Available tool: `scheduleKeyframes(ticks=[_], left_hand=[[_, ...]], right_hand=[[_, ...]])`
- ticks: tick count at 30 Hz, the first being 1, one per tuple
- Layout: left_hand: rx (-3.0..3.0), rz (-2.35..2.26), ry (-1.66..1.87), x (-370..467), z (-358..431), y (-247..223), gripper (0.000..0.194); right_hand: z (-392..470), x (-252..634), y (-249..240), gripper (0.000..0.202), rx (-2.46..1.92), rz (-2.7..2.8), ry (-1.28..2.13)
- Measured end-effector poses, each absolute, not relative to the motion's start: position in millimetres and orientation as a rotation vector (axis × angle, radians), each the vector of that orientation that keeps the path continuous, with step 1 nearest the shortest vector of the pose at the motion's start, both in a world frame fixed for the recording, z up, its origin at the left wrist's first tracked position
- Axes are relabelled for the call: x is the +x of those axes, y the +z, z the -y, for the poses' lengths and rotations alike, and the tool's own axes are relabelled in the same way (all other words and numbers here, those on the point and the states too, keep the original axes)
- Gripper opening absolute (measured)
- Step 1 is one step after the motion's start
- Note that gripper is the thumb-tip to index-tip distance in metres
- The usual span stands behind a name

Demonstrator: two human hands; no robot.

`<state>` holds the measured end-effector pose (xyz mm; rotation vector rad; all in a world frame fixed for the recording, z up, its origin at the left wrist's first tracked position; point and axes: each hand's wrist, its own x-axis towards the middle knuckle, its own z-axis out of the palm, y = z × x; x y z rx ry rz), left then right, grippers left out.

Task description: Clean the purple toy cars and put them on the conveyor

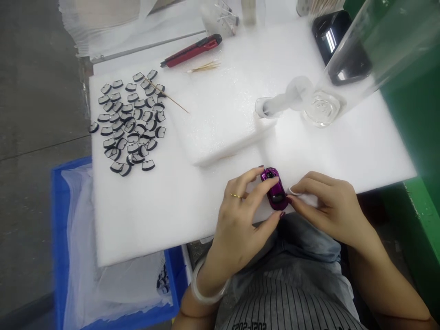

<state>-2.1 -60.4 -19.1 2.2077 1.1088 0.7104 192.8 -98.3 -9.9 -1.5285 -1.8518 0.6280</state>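
Note:
A small shiny purple toy car [274, 189] rests at the front edge of the white foam surface. My left hand [242, 215] grips it, with the thumb at its near end and fingers along its far end and top. On the car's right side, my right hand [330, 206] pinches a small white piece [294, 191] between thumb and index finger, the fingertips beside the car's rear corner. What the white piece is cannot be made out. Many small white pieces with black edges [132, 123] lie scattered on the foam at the left.
Beyond the hands are a red cutter [194, 50], thin sticks [205, 67], a small clear cup [264, 107] and a transparent container [323, 107]. A black phone-like object [332, 34] lies at the back right. A blue crate [58, 229] stands lower left.

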Motion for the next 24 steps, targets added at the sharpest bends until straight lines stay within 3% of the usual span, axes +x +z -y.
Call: scheduleKeyframes(ticks=[3,6,13,24], left_hand=[[2.279,-0.983,0.606,-5.3,54.7,-18.9,0.055],[2.285,-1.034,0.671,-2.4,54.7,-23.3,0.049],[2.275,-1.139,0.725,3.1,59.7,-26.8,0.048],[2.228,-1.148,0.751,2.7,60.4,-27.3,0.046]], right_hand=[[102.6,196.8,-17.4,0.011,-1.388,1.87,0.369],[106.4,193.9,-25.5,0.014,-1.306,1.973,0.11],[102.0,180.6,-32.8,0.013,-1.359,1.966,-0.085],[101.7,222.8,-7.8,0.006,-1.416,2.091,0.019]])
